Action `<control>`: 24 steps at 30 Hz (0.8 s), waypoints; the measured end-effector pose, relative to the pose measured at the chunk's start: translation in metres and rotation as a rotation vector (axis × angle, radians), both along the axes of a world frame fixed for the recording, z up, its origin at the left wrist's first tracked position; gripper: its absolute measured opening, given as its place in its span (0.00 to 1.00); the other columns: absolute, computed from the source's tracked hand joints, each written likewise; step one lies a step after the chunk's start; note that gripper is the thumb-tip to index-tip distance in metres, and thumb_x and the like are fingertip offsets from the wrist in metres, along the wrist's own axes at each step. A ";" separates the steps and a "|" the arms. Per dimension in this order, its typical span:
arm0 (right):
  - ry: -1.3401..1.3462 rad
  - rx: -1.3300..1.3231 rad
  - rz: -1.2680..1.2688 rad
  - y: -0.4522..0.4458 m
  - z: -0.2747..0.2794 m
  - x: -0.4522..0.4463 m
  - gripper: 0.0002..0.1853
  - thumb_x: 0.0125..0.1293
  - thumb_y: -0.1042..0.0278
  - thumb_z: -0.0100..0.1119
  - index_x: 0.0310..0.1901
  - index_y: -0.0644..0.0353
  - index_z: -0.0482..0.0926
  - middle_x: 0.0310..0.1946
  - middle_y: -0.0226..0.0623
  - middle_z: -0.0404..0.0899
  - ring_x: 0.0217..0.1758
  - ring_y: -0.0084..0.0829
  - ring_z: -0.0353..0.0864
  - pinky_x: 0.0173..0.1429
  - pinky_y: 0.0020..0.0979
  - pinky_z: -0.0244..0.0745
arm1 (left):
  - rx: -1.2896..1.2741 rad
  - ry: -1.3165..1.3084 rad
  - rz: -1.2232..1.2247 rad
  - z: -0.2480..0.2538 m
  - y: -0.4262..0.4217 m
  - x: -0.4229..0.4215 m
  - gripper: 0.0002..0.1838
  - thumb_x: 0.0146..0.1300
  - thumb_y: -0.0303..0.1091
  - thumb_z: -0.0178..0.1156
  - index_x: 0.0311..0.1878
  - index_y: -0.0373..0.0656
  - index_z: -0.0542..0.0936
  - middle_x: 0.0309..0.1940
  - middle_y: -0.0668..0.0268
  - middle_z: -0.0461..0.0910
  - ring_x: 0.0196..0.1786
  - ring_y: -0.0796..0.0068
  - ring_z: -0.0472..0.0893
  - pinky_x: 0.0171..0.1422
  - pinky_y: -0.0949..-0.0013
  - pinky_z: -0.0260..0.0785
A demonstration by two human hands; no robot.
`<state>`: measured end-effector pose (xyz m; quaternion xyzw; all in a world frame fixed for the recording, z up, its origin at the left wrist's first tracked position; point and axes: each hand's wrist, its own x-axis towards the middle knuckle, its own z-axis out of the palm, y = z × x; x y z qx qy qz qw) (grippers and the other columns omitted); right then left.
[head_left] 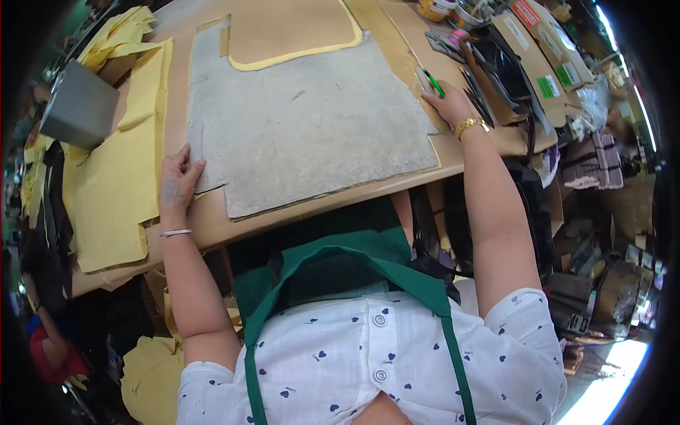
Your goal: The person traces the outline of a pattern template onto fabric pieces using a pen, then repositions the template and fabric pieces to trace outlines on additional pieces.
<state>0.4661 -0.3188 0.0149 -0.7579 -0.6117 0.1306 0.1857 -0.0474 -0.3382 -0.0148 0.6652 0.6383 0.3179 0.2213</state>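
Observation:
A large worn grey sheet [326, 127] lies on the table, with a wide rounded cutout at its far side. Yellow material [297, 59] shows along the cutout's rim and at the sheet's edges. My left hand [180, 178] rests at the sheet's left edge, its fingers lying flat with the thumb on or beside that edge. At the sheet's right edge, my right hand [451, 106] is closed around a green pen [434, 83]. The pen leans up and left. Where its tip is, I cannot make out.
Yellow cloth [113, 191] and a grey block [79, 104] lie on the left of the brown table [283, 28]. On the right are cardboard boxes [531, 64], a brown holder [496, 78], dark pencils [476, 95] and tubs [435, 8]. Another person [57, 354] sits at lower left.

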 end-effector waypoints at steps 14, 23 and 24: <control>-0.006 -0.028 -0.021 0.008 -0.003 0.001 0.24 0.53 0.50 0.56 0.47 0.58 0.72 0.41 0.46 0.76 0.45 0.42 0.75 0.49 0.36 0.67 | -0.122 -0.029 -0.013 0.005 0.004 -0.002 0.27 0.51 0.36 0.61 0.56 0.40 0.69 0.34 0.64 0.65 0.36 0.74 0.68 0.45 0.73 0.64; 0.017 -0.039 -0.008 0.007 -0.002 0.002 0.25 0.53 0.50 0.57 0.49 0.58 0.71 0.42 0.46 0.76 0.45 0.41 0.75 0.50 0.35 0.67 | -0.094 0.007 -0.002 0.010 0.001 0.003 0.27 0.51 0.35 0.61 0.56 0.40 0.69 0.33 0.64 0.65 0.35 0.75 0.68 0.44 0.73 0.64; 0.022 -0.024 -0.007 0.008 -0.003 0.002 0.25 0.53 0.50 0.57 0.49 0.58 0.71 0.41 0.46 0.76 0.45 0.41 0.75 0.50 0.35 0.67 | -0.087 0.023 0.008 0.013 -0.001 0.005 0.27 0.51 0.35 0.61 0.56 0.40 0.68 0.33 0.64 0.65 0.35 0.75 0.68 0.44 0.73 0.64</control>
